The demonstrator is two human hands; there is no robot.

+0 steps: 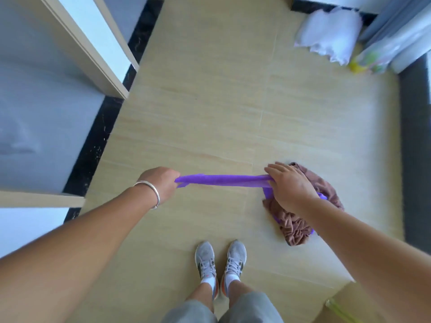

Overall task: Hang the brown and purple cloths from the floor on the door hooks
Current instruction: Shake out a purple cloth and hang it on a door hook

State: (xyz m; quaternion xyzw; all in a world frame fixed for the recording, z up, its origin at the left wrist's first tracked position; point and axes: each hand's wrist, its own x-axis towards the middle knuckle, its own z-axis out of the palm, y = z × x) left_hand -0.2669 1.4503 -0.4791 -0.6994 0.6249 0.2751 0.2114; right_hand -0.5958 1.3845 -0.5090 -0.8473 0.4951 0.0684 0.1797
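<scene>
While both hands, left hand (161,183) and right hand (288,186), pinched the stretched purple fabric cloth (224,180) at lower centre, keeping tension looked wise before lifting the crumpled brown towel cloth (296,226).

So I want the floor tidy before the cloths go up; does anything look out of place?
Yes. The brown cloth lies crumpled on the floor, under the right hand. A white bag slumps by the far wall, with a yellow-green item beside it.
</scene>
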